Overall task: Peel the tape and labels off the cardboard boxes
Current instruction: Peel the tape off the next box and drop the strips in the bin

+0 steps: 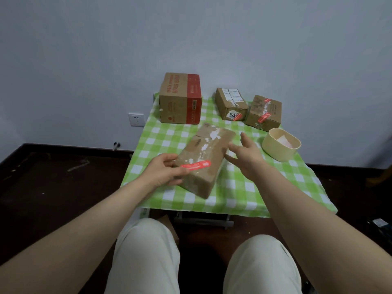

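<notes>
While four cardboard boxes are counted on the green-and-white checked tablecloth [250,194], only one of them is being handled. The long flat box [203,160] is lying at an angle in the middle of the cloth, tilted up at its near end, and it is gripped at its left edge by the left hand [163,171], whose thumb is laid beside a red label [196,165] stuck across the top face. White torn patches are seen on that same face. The right hand [247,154] is held open just at the box's right side, fingers spread, with nothing grasped. Three more boxes are set along the far edge: a tall box [180,98] with a red band at the left, a small box [231,103] bearing a white label in the middle, and another small box [264,112] with red tape strips at the right. One cream-coloured round tub [280,148] is placed near the right hand, with something pale pink inside it.
</notes>
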